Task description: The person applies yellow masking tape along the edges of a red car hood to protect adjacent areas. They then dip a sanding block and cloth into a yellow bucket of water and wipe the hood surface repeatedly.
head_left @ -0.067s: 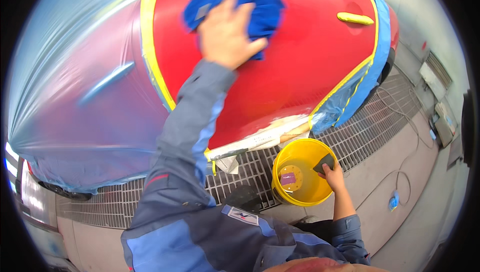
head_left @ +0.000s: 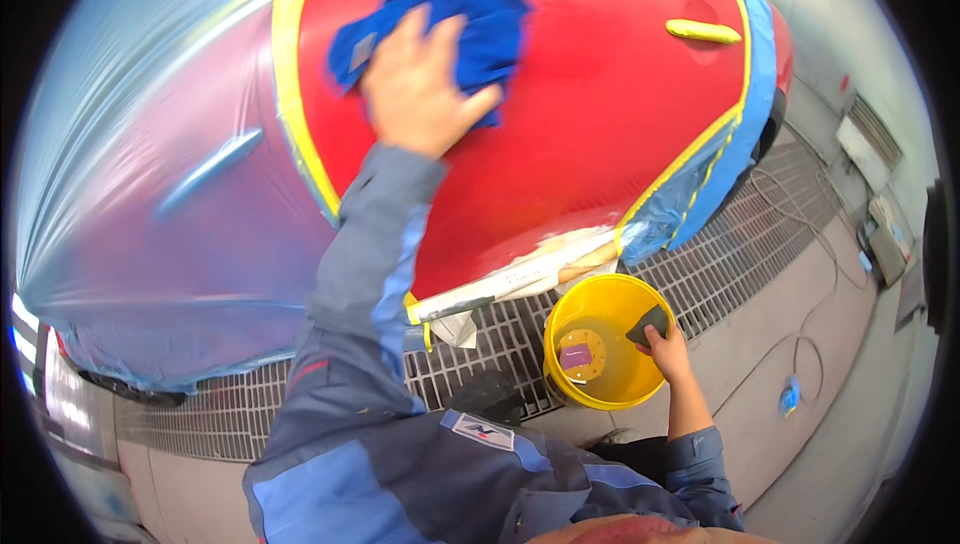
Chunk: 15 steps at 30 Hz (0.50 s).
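Observation:
A bunched blue cloth (head_left: 490, 29) lies against the red car door (head_left: 560, 114). My left hand (head_left: 420, 84) is spread over it, fingers apart and palm pressing it to the panel; hand and cloth are slightly blurred. Lower down, at the right rim of a yellow bucket (head_left: 556, 344), my right hand (head_left: 666, 349) pinches a dark grey flat pad (head_left: 648, 323). Cloudy liquid shows inside the bucket, with a yellow perforated disc (head_left: 592, 372) and a purple block (head_left: 575, 356) in it.
Yellow tape (head_left: 288, 74) frames the door and wraps its handle (head_left: 703, 32). Clear plastic film (head_left: 170, 234) covers the car's left part. A metal floor grate (head_left: 715, 284) runs beneath the car. At right a cable (head_left: 800, 344) trails over the floor near a blue-wrapped item (head_left: 790, 397).
My left hand and the blue cloth have slid left and slightly down across the door. My right hand stays at the bucket with the grey pad.

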Each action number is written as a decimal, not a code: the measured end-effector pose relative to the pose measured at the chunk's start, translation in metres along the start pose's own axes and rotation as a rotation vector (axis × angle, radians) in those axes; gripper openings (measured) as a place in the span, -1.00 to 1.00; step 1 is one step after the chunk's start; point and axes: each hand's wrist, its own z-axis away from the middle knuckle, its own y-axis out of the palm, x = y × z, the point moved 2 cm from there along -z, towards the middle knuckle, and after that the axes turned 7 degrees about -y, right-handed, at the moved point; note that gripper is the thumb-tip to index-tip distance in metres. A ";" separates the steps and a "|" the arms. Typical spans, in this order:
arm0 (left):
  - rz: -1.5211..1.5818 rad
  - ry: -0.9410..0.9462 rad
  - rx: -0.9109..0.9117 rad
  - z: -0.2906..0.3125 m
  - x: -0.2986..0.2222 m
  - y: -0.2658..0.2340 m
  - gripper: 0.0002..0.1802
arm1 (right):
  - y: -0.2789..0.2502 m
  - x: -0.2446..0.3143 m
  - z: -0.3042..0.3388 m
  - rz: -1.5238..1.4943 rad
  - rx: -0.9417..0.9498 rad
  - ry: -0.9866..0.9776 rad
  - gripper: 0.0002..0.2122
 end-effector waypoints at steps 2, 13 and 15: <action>-0.166 -0.081 -0.099 0.046 0.027 -0.039 -0.03 | 0.000 0.002 0.004 0.015 0.043 -0.013 -0.73; -0.268 0.069 -0.099 -0.020 -0.002 0.006 -0.01 | 0.022 0.038 0.019 0.521 0.274 -0.226 -0.66; -0.251 0.130 -0.037 -0.066 -0.021 0.036 -0.03 | 0.020 0.043 0.018 0.534 0.279 -0.277 -0.66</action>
